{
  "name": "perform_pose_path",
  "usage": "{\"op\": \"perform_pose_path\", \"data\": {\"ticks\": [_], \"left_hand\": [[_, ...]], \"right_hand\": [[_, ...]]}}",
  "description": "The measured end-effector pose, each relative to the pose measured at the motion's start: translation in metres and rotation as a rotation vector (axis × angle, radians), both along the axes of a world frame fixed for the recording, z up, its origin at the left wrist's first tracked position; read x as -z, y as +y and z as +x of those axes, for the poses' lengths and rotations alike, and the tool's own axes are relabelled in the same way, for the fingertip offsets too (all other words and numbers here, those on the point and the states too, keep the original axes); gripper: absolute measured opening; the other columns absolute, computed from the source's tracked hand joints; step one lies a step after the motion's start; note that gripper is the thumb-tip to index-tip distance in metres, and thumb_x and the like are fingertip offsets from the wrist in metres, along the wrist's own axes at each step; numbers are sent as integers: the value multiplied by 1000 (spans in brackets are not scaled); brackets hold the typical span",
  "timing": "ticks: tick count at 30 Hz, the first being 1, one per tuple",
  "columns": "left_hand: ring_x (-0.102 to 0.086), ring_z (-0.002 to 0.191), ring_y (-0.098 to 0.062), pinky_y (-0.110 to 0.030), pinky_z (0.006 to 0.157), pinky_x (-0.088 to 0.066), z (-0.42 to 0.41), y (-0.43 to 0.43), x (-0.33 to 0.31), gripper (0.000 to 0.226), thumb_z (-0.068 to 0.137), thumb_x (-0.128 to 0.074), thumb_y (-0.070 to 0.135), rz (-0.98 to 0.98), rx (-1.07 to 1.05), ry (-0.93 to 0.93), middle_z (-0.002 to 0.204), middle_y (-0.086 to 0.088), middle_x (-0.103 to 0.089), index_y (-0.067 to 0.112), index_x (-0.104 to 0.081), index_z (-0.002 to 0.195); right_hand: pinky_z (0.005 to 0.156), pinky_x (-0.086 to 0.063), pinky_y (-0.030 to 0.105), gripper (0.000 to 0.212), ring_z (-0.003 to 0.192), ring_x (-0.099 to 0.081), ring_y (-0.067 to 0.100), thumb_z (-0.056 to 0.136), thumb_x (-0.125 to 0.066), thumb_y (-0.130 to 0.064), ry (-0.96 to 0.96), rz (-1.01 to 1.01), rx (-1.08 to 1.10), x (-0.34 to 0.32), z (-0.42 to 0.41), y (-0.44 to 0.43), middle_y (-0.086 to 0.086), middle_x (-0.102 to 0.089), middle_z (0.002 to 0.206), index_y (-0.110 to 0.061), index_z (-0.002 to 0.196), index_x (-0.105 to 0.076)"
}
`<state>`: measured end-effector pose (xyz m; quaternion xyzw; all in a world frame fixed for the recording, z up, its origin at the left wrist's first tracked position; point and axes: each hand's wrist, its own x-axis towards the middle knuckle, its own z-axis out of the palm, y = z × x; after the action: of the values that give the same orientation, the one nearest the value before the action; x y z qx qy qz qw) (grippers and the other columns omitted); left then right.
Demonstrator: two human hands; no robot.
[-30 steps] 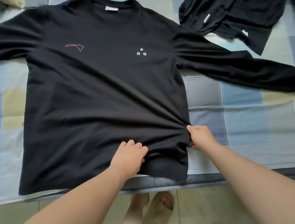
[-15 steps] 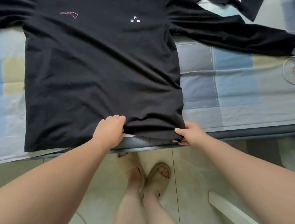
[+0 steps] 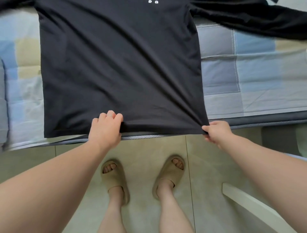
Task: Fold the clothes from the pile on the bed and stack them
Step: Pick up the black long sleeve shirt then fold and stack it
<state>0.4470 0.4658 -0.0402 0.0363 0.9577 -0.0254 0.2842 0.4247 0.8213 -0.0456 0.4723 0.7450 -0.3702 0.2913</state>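
The black shirt (image 3: 119, 66) lies drawn closer to the near edge of the bed (image 3: 252, 96) than a second ago, left hand (image 3: 106, 128) gripping mid-hem, right hand (image 3: 216, 133) pinching the hem corner, and harder tugging could drag it onto the floor (image 3: 206, 166).

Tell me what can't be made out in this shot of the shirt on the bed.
Head view only:
shirt: collar and most of the white print cut off by the top edge.
sleeve: its cuff runs past the right edge.
left hand: thumb hidden beneath the hand itself.
right hand: fingers partly hidden under the bunched hem.
bed: far left side smeared by motion blur.
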Motion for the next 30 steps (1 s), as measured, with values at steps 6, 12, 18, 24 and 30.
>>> {"op": "perform_pose_path", "data": {"ticks": [6, 12, 18, 24, 30], "left_hand": [[-48, 103, -31, -41, 80, -39, 14, -58, 8, 47, 73, -69, 13, -13, 8, 98, 117, -4, -51, 21, -54, 116], [-51, 97, -37, -45, 76, -42, 17, -134, 11, 40, 73, -71, 13, 61, 36, 142, 111, -10, -54, 13, -56, 111], [-51, 77, -34, -41, 63, -40, 17, -195, 18, 20, 77, -73, 13, 210, 68, 208, 92, -9, -57, 12, -59, 92], [-48, 72, -31, -41, 59, -41, 29, -221, 9, 19, 77, -62, 4, 411, -26, 105, 86, -5, -50, 13, -49, 88], [-46, 73, -34, -41, 60, -35, 40, -241, 3, 23, 74, -56, -1, 292, -9, 114, 87, -7, -46, 11, -46, 91]], "right_hand": [[95, -37, 45, 37, 118, -47, 33, 86, -66, -18, 400, 406, -723, -16, 13, -82, 8, -54, 125, -17, 122, -58], [107, -29, 41, 66, 139, -32, 22, 86, -71, -34, 318, 139, -1235, -1, 36, -202, -6, -37, 151, -31, 145, -44], [95, -40, 46, 45, 126, -49, 31, 82, -76, -22, 468, 303, -1197, 23, 39, -261, 3, -53, 139, -22, 126, -63], [67, -39, 39, 4, 77, -56, 32, 94, -62, -14, 654, 411, -1133, 12, 38, -271, 3, -62, 91, -15, 94, -66], [65, -44, 39, 16, 79, -56, 31, 82, -73, -17, 501, 405, -1344, -3, 52, -280, 2, -59, 94, -16, 94, -62]]}}
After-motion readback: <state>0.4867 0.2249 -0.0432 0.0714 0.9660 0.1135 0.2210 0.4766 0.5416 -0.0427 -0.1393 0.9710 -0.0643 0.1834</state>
